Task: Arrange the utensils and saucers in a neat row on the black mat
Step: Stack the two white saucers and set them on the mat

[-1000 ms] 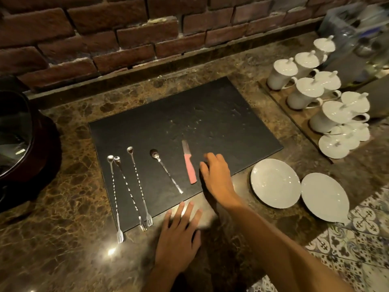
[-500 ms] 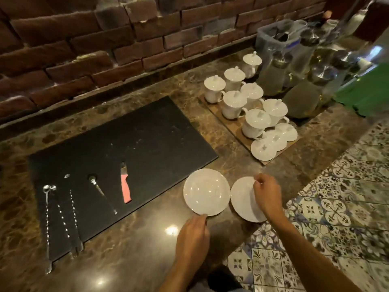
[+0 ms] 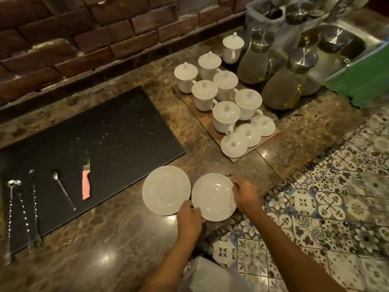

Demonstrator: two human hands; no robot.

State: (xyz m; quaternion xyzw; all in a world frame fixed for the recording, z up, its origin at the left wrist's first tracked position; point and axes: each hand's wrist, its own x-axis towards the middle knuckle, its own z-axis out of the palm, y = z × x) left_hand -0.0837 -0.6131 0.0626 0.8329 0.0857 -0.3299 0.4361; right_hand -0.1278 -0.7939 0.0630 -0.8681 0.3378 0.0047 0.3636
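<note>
Two white saucers lie side by side on the marble counter, off the black mat. My right hand grips the right edge of the right saucer. My left hand holds the near left rim of that same saucer, beside the left saucer. On the mat's near left lie a pink-handled knife, a short spoon and three long twisted bar spoons in a row.
A wooden board with several white lidded cups and loose lids stands right of the mat. Glass jugs and a steel sink are at the far right. A brick wall runs behind. Patterned floor tiles show past the counter's right edge.
Both hands left the mat's near edge and moved right to the saucers. Both now hold the right saucer, which sits closer to the left one. The view swung right.
</note>
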